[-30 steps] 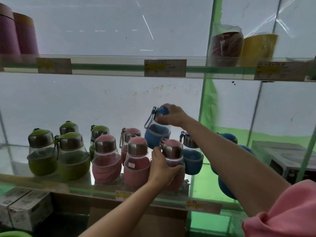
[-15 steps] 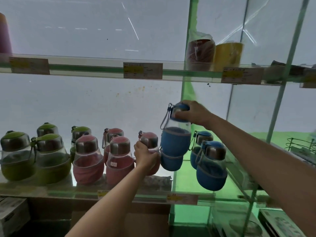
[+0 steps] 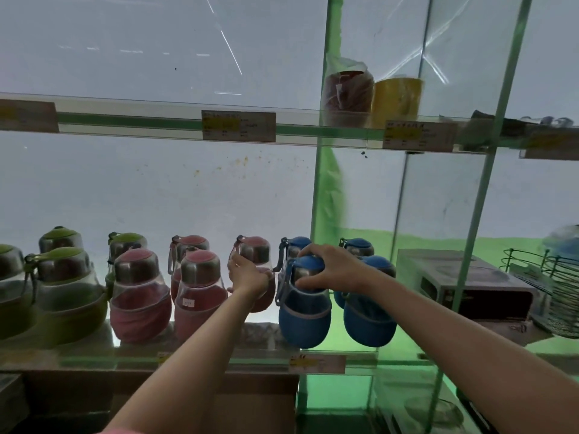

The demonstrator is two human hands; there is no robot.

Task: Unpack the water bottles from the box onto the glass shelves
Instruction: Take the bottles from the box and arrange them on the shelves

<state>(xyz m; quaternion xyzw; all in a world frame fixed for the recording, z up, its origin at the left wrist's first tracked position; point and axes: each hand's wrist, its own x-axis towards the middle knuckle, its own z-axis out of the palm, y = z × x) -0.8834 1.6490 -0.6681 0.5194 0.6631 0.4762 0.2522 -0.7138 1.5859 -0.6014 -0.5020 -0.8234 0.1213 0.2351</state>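
A glass shelf holds rows of round bottles with steel collars: green ones at the left, pink ones in the middle, blue ones at the right. My right hand grips the cap and neck of a blue bottle that stands at the shelf's front edge. My left hand wraps around the body of a pink bottle just left of it. The box is not in view.
An upper glass shelf carries price tags, a bagged red cup and a yellow cup. Green uprights divide the bays. A boxed appliance and wire baskets sit at the right.
My right hand has brought the blue bottle down from mid-air onto the shelf's front, beside the other blue ones. My left hand stays on the pink bottle. The view shifted right.
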